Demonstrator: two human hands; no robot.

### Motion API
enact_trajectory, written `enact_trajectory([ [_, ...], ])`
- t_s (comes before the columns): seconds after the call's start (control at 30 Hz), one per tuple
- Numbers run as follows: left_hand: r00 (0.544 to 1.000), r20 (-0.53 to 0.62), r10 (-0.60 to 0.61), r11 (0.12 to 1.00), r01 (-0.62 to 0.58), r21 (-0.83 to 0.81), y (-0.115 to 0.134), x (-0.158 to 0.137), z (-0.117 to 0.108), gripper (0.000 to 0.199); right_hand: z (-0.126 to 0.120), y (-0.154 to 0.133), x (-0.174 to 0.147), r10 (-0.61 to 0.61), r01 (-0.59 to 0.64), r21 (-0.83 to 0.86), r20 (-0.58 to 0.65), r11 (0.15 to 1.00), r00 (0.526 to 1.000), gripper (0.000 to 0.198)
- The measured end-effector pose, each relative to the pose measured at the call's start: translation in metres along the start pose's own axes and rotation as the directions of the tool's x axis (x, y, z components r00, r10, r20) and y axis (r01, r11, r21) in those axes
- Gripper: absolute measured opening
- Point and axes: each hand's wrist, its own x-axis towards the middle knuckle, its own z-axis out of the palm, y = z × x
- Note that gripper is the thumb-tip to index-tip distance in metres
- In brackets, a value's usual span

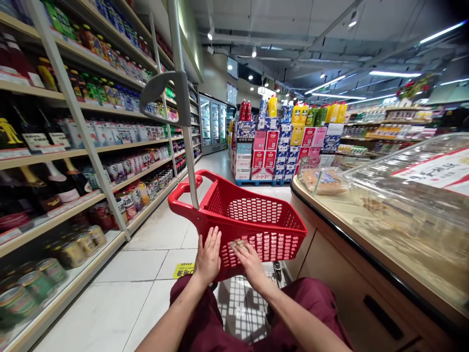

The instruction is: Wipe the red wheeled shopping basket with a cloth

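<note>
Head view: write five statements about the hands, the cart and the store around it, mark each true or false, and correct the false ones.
1. The left hand is open, fingers extended, at the side of the red cart. True.
2. The right hand is gripping the metal pole. False: the right hand is at the cart's perforated side, with a small pale item at its fingertips.
3. The metal pole rises above the red cart. True.
4. The yellow sign hangs from the ceiling. False: it is on the floor tiles.
5. Yellow bottles stand on top of stacked boxes. True.
</note>
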Motion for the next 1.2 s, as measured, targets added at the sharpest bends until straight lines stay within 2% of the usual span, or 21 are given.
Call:
enact_trajectory([
  [0.17, 0.994, -0.02, -0.11, 0.994, 0.11, 0.02, -0.012, 0.001, -0.008, 0.067, -0.006, -0.009, 0.033, 0.028, -0.024, 0.032, -0.123, 0.999, 0.992, 0.04],
  [0.33, 0.991, -0.028, -0.128, 0.992, 0.128, 0.021, -0.022, -0.003, -0.012, 0.065, 0.005, -0.019, 0.02, -0.027, 0.03, 0.043, -0.055, 0.999, 0.998, 0.038],
  [0.5, 0.968, -0.058, -0.246, 0.968, 0.249, 0.041, -0.032, -0.003, -0.017, 0.065, 0.003, -0.031, 0.052, 0.013, -0.004, 0.072, -0.121, 0.997, 0.993, 0.039],
  [0.57, 0.961, -0.063, -0.271, 0.96, 0.274, 0.049, -0.036, -0.001, -0.02, 0.064, 0.007, -0.035, 0.056, -0.006, 0.014, 0.073, -0.114, 0.997, 0.993, 0.036],
  [0.67, 0.96, -0.059, -0.273, 0.959, 0.277, 0.055, -0.042, -0.002, -0.023, 0.064, 0.014, -0.041, 0.045, -0.055, 0.062, 0.093, -0.073, 0.994, 0.996, 0.035],
  [0.73, 0.958, -0.06, -0.281, 0.957, 0.285, 0.058, -0.046, -0.003, -0.023, 0.066, 0.014, -0.046, 0.047, -0.04, 0.049, 0.112, -0.082, 0.992, 0.996, 0.037],
  [0.9, 0.952, -0.082, -0.296, 0.952, 0.301, 0.061, -0.051, -0.003, -0.024, 0.068, 0.012, -0.063, 0.091, -0.008, 0.028, 0.107, -0.183, 0.994, 0.983, 0.037],
  [1.07, 0.954, -0.101, -0.283, 0.956, 0.289, 0.053, -0.057, -0.005, -0.025, 0.069, 0.03, -0.073, 0.078, -0.208, 0.213, 0.058, -0.074, 0.975, 0.975, 0.03],
  [1.13, 0.951, -0.117, -0.286, 0.955, 0.293, 0.048, -0.06, -0.005, -0.026, 0.069, 0.027, -0.074, 0.081, -0.199, 0.205, 0.059, -0.089, 0.977, 0.976, 0.03],
  [1.2, 0.947, -0.123, -0.296, 0.952, 0.304, 0.046, -0.063, -0.005, -0.028, 0.069, 0.018, -0.074, 0.098, -0.138, 0.146, 0.058, -0.124, 0.988, 0.983, 0.033],
])
